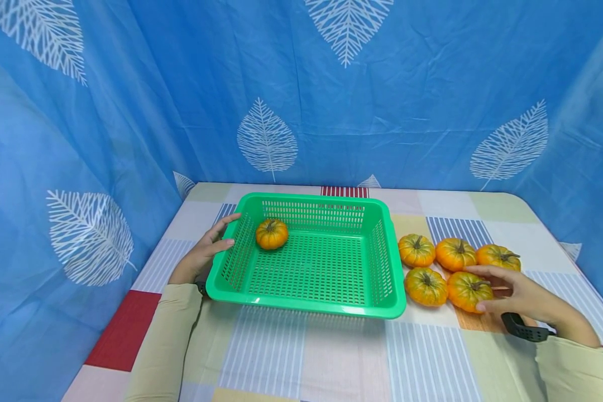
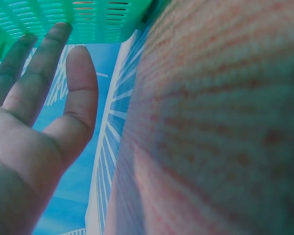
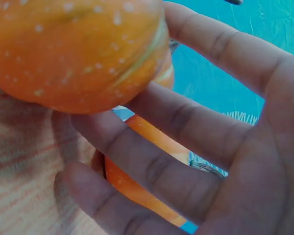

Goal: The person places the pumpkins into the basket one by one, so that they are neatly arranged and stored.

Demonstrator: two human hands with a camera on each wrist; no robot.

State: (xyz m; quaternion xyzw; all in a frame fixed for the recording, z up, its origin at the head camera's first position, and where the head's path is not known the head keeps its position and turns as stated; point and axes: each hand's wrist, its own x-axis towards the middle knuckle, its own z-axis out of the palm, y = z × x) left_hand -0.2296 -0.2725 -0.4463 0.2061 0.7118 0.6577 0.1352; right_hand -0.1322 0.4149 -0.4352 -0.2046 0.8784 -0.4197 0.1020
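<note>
Right hand [image 1: 515, 290] comes in from 4 o'clock, fingers curled on the front-right pumpkin [image 1: 466, 296], index at its 12, thumb at 5. Left hand [image 1: 204, 254]: fingers apart, nearly straight, touching the basket [image 1: 306, 306] at 9 to 10 o'clock. Held pumpkin is squat, ribbed, orange-yellow with pale flecks, on the cloth beyond the basket's 3 o'clock; four more pumpkins [image 1: 426, 287] cluster from its 9 round to 1, stems up. Lone pumpkin [image 1: 272, 235] inside the basket, toward 10. Basket: green plastic, slotted, rectangular. Light sleeves [image 1: 166, 340], dark wristband [image 1: 526, 330]. Patchwork tablecloth [image 1: 341, 357], stripes and plain blocks. I see blue curtain [image 1: 392, 123] at 12, white leaf prints.
</note>
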